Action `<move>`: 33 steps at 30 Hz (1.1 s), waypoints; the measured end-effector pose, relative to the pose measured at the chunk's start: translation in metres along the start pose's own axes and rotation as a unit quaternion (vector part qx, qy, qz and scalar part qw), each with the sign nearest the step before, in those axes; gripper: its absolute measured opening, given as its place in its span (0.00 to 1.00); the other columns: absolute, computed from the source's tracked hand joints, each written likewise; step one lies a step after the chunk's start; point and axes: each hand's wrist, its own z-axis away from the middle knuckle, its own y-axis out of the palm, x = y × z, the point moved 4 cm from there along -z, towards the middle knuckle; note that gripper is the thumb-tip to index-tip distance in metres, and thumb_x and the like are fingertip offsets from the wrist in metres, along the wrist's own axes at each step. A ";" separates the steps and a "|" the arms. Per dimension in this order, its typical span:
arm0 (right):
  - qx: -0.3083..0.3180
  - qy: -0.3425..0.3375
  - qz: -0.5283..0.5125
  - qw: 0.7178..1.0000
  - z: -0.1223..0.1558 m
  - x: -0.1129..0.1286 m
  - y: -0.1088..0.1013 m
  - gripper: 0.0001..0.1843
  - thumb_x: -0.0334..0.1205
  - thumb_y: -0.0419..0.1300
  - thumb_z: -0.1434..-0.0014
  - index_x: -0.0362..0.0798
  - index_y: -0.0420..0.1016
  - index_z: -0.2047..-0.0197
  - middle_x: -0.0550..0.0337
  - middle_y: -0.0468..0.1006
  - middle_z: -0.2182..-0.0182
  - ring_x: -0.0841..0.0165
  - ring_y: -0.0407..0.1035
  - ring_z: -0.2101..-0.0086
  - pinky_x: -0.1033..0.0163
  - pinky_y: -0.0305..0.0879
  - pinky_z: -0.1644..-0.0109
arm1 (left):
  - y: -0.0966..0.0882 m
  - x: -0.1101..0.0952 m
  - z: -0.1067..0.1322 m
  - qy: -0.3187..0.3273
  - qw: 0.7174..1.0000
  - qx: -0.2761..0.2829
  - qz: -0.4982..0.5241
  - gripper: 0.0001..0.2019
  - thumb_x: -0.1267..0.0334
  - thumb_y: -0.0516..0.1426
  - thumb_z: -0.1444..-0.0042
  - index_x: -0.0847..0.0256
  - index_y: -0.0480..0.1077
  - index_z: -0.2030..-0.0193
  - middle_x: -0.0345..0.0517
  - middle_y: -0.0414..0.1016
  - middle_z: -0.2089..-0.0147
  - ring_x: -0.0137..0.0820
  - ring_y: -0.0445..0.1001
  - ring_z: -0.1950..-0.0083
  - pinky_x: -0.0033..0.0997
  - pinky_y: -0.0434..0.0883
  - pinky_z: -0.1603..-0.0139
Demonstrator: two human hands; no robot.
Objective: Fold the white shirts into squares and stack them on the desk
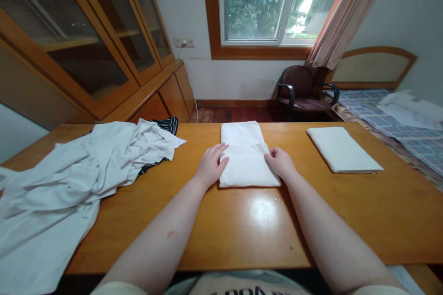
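Observation:
A white cloth (246, 154), folded into a narrow rectangle, lies in the middle of the wooden table (242, 221). My left hand (211, 165) rests flat on its left edge, fingers stretched out over the fabric. At the cloth's right edge my right hand (281, 162) has its fingers curled, pinching the upper fold. A second folded white cloth (342, 150) sits apart on the table to the right.
A heap of unfolded white clothes (69, 179) with a dark striped garment (165, 125) covers the table's left side. Beyond the table stand a brown armchair (304, 90), a glass-door cabinet (86, 41), a window and a bed (398, 120) at the right.

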 end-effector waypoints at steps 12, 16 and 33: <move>-0.017 0.010 -0.011 1.000 -0.002 -0.003 0.007 0.09 0.43 0.56 0.46 0.48 0.68 0.63 0.56 0.76 0.67 0.64 0.69 0.67 0.65 0.56 0.68 | 0.046 -0.013 0.012 -0.056 0.955 0.276 -0.088 0.38 0.44 0.50 0.43 0.57 0.44 0.30 0.51 0.30 0.27 0.44 0.28 0.28 0.49 0.42 0.31; -0.045 -0.003 -0.012 0.999 0.000 -0.003 0.007 0.12 0.42 0.57 0.47 0.47 0.68 0.59 0.53 0.76 0.64 0.62 0.70 0.65 0.62 0.61 0.64 | 0.050 -0.009 0.010 -0.090 0.948 0.282 -0.116 0.46 0.40 0.53 0.49 0.57 0.39 0.29 0.54 0.22 0.28 0.48 0.22 0.30 0.52 0.39 0.32; 0.073 -0.188 0.169 0.965 0.020 0.030 0.035 0.42 0.61 0.45 0.39 0.44 0.46 0.31 0.49 0.42 0.32 0.54 0.34 0.34 0.46 0.39 0.34 | 0.058 -0.002 0.006 -0.121 0.942 0.278 -0.145 0.57 0.32 0.57 0.62 0.54 0.37 0.29 0.62 0.22 0.28 0.55 0.24 0.30 0.67 0.35 0.37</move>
